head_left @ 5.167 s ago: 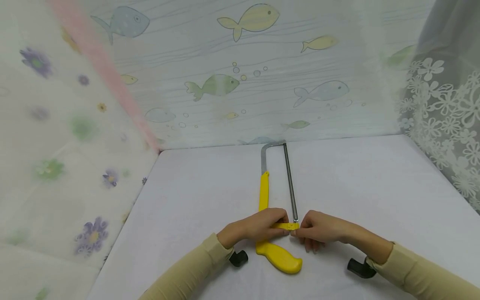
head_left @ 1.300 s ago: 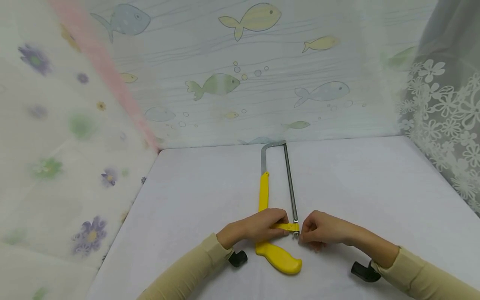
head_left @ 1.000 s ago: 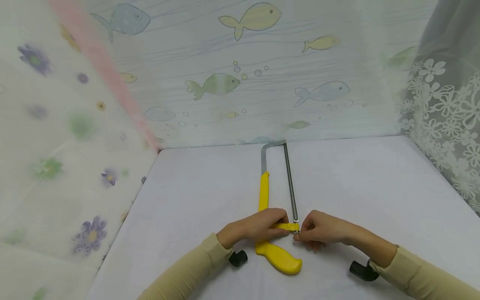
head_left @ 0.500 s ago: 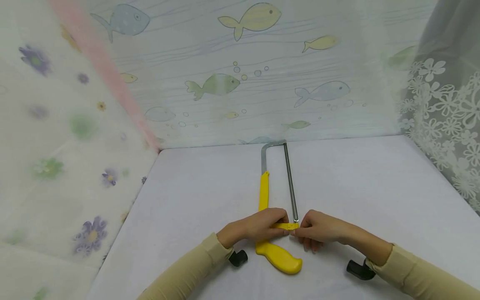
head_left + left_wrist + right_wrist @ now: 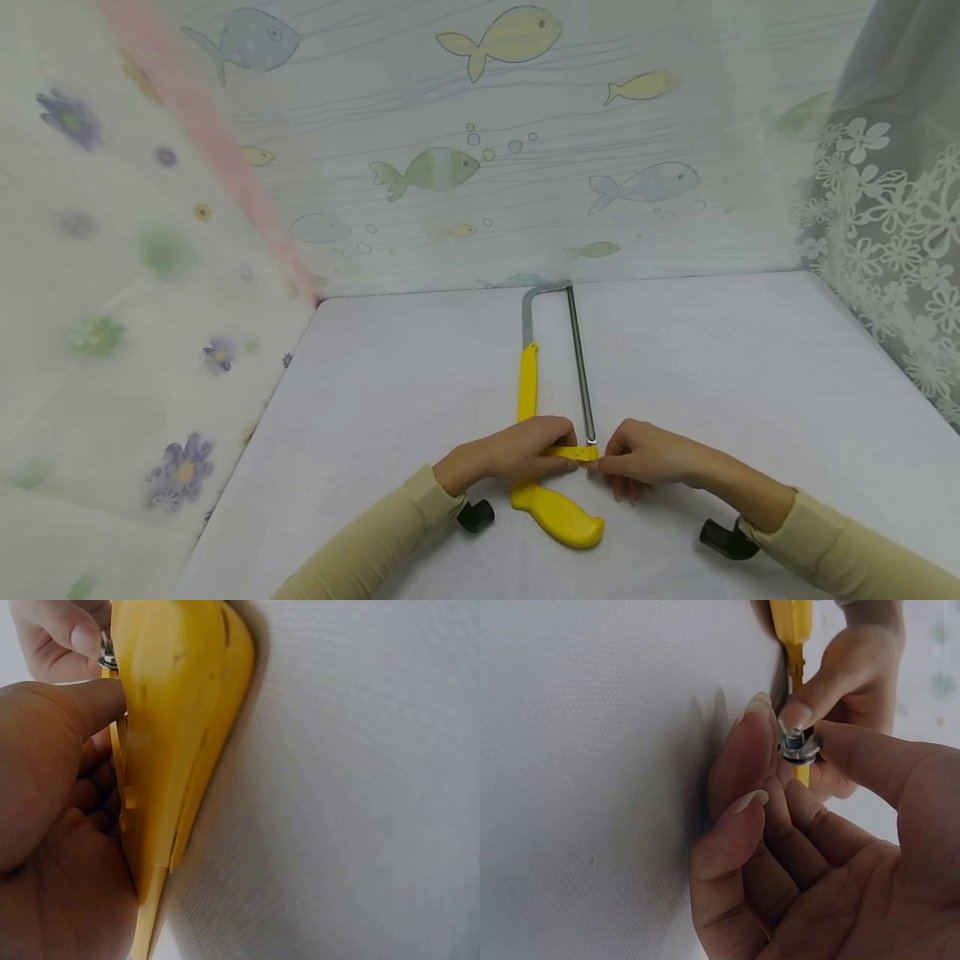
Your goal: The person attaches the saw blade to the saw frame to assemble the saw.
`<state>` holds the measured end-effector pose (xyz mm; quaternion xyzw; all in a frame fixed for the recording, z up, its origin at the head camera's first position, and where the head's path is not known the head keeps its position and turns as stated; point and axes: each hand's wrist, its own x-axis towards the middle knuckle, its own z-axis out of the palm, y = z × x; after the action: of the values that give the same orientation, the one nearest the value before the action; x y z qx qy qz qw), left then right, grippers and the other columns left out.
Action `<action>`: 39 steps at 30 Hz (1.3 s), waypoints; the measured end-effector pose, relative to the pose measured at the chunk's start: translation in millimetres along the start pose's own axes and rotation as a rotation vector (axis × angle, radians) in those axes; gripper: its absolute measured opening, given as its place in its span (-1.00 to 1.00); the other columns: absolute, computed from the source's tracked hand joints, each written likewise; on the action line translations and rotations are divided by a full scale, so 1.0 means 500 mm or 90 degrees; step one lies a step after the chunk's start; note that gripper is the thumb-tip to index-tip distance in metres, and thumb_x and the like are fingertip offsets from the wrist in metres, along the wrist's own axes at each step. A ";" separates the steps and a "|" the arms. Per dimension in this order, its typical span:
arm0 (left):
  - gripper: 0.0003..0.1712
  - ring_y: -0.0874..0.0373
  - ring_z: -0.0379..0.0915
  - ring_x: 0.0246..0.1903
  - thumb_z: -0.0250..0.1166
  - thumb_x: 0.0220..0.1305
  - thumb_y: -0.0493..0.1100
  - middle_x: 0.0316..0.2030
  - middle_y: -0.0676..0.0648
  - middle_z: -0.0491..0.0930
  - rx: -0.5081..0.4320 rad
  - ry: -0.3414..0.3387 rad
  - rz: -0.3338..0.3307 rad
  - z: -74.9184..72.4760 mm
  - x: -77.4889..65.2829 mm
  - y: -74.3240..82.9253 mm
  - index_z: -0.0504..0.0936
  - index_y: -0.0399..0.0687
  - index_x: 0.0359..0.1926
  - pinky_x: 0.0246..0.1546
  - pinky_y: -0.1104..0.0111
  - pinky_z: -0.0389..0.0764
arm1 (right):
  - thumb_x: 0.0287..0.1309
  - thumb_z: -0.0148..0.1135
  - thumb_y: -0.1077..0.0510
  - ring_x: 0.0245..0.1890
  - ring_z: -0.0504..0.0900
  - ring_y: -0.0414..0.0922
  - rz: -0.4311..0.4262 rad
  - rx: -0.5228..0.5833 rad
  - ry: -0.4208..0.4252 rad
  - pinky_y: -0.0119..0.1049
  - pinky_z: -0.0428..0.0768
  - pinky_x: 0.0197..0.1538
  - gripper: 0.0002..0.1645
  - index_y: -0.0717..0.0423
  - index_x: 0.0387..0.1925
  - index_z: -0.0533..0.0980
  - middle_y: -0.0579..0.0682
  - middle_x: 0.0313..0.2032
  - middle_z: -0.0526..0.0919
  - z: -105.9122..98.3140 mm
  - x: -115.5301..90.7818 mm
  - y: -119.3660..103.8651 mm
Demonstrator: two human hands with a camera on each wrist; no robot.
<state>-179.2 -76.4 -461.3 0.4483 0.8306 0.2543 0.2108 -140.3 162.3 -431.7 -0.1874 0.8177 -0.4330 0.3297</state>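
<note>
A hacksaw with a yellow frame (image 5: 528,379) lies on the white table, its blade (image 5: 580,367) on the right side and its yellow handle (image 5: 564,518) toward the person. My left hand (image 5: 528,448) grips the frame just above the handle, thumb and fingers around the yellow crosspiece (image 5: 576,453). At the near end of the blade, my right hand (image 5: 651,454) pinches a metal wing nut (image 5: 799,750) between thumb and index finger. The right wrist view shows the wing nut on its threaded stud, the other fingers curled beside it. In the head view the fingertips hide the nut.
The white tabletop (image 5: 405,358) extends around the saw. A fish-print curtain (image 5: 480,150) hangs along the back edge, a flower-print sheet (image 5: 135,275) on the left and a lace curtain (image 5: 885,192) on the right. Black wrist cameras (image 5: 727,540) sit below both sleeves.
My right fingers came away from the wing nut, exposing it, then returned and turned at it; since half a second ago they have shifted slightly right. The left hand and hacksaw have stayed put.
</note>
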 end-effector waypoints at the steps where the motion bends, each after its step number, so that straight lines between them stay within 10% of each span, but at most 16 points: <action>1: -0.85 0.35 0.35 -0.30 0.26 0.49 -0.07 -0.29 0.14 0.50 0.001 0.000 -0.001 0.000 0.000 0.000 0.52 -0.03 -0.10 -0.20 0.58 0.42 | 0.37 0.28 0.04 -0.66 0.53 -0.17 -0.004 -0.001 -0.002 -0.40 0.38 -0.58 -0.63 0.16 -0.52 0.68 0.04 -0.62 0.65 -0.001 -0.001 0.002; 25: -0.85 0.34 0.34 -0.30 0.27 0.49 -0.06 -0.30 0.14 0.48 0.013 0.006 0.015 0.002 0.000 -0.003 0.51 0.00 -0.13 -0.21 0.59 0.39 | 0.24 0.35 0.22 -0.68 0.39 -0.21 -0.046 0.005 -0.028 -0.44 0.36 -0.58 -0.78 0.24 -0.51 0.63 -0.08 -0.67 0.50 0.002 0.001 0.008; 39: -0.89 0.34 0.36 -0.27 0.23 0.52 -0.11 -0.26 0.13 0.50 0.012 -0.002 0.011 0.002 0.000 -0.005 0.52 -0.02 -0.09 -0.19 0.59 0.41 | 0.32 0.34 -0.09 -0.74 0.43 -0.20 0.023 0.019 -0.010 -0.39 0.40 -0.60 -0.48 0.23 -0.60 0.61 -0.06 -0.74 0.53 0.011 0.014 0.002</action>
<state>-180.3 -77.3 -463.5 0.4577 0.8287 0.2475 0.2061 -141.5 155.1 -437.3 -0.1711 0.8119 -0.4374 0.3467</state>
